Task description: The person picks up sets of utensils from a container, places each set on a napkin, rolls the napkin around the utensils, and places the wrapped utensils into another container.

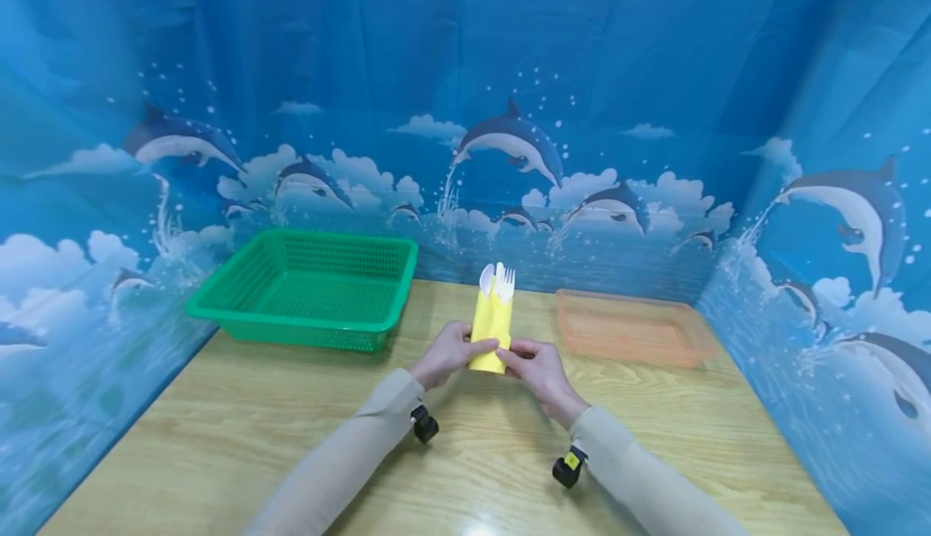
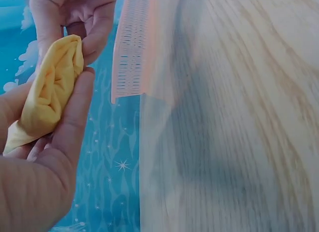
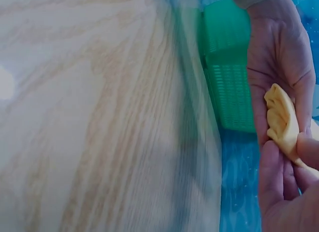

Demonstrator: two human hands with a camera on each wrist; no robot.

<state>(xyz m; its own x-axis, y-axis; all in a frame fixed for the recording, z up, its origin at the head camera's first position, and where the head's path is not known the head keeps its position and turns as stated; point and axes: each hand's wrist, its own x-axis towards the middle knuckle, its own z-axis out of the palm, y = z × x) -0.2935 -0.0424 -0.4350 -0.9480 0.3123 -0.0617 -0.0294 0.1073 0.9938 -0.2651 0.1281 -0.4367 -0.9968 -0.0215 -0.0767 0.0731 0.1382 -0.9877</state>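
Fingers of both hands are pinching the lower end of one yellow napkin roll [image 1: 490,327], left hand [image 1: 445,352] on its left, right hand [image 1: 537,368] on its right, at frame centre just above the wooden table [image 1: 240,431]. Roll is standing upright, long axis vertical, open end pointing up. Three white utensils are sticking out the top: one spoon [image 1: 486,279], one fork [image 1: 507,283], a third unclear. One green basket [image 1: 309,290] is sitting left of centre, one orange tray [image 1: 627,327] right of centre. Nothing is blocking either.
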